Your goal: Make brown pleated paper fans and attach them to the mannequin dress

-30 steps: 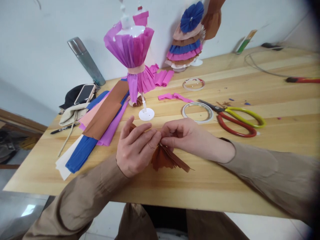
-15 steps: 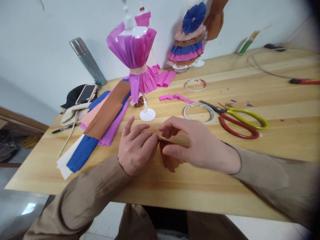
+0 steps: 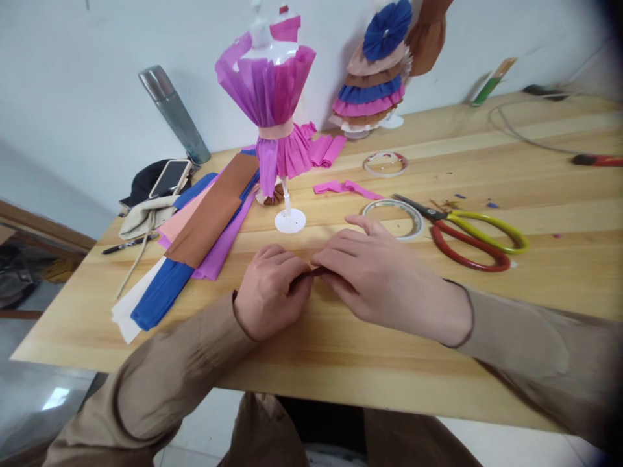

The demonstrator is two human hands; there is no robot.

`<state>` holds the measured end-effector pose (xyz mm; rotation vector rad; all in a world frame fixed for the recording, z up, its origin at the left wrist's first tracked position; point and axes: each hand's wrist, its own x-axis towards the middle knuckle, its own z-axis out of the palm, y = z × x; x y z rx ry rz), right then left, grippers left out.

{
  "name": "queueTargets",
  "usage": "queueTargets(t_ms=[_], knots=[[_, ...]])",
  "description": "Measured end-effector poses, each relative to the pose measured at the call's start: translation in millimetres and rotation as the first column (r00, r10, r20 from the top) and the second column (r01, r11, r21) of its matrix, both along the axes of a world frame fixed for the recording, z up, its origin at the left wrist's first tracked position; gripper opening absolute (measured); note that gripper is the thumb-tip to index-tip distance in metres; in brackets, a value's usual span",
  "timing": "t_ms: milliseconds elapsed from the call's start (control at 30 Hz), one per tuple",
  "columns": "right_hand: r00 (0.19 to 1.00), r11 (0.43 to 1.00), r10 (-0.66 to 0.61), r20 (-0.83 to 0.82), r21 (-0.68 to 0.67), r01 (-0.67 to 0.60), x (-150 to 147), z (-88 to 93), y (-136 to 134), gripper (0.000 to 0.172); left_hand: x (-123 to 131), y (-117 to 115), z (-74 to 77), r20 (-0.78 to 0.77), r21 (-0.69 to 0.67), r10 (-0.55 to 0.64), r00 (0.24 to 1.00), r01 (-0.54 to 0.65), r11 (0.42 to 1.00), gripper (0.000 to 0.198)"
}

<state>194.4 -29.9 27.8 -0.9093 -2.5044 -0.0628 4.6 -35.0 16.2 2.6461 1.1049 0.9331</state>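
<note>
A piece of brown crepe paper [image 3: 318,272] spans the small gap between my two hands, most of it hidden by the fingers. My left hand [image 3: 275,293] is closed on one end, thumb and forefinger pinching it. My right hand [image 3: 374,279] pinches the other end between thumb and fingers, with one finger raised. Behind them stands a small white dress form [image 3: 291,221] wearing a purple and pink crepe paper dress [image 3: 277,97] with a peach waistband. To the right lie a roll of tape [image 3: 417,224] and scissors [image 3: 467,237] with red and yellow handles.
Folded crepe paper strips [image 3: 209,227] lie at the left, beside a pen [image 3: 129,244], a phone [image 3: 170,178] and a flask [image 3: 175,117]. A tiered paper dress [image 3: 372,94] stands by the wall. Farther right are a second tape ring [image 3: 384,174], a glue tube [image 3: 491,84] and a cable [image 3: 516,133].
My right hand has closed onto the brown crepe paper, and my left fingers have curled in. The hanging brown folds are now hidden. The view has shifted slightly.
</note>
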Motion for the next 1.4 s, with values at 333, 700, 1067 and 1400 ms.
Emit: queueTargets(t_ms=[333,700,1067,1400], knots=[[0.997,0.974,0.048,-0.061,-0.218,-0.06,2,-0.1,9,0.017,0,-2,6.1,0.075,-0.292,0.024,0.997,-0.001,0.956,0.015],[0.987,0.834,0.004,-0.162,-0.544,-0.093,4,1.1,15,0.014,-4,1,14.4,0.073,-0.423,0.072,0.995,-0.035,0.906,0.018],[0.994,0.842,0.054,-0.099,-0.53,-0.099,-3,3.6,11,0.015,-8,6,15.3,0.024,-0.552,-0.16,0.987,0.146,0.821,0.019],[0.961,0.794,-0.093,-0.259,-0.602,-0.085,0,-1.0,15,0.01,-7,8,21.1,0.125,-0.718,-0.037,0.992,0.116,0.687,0.018]])
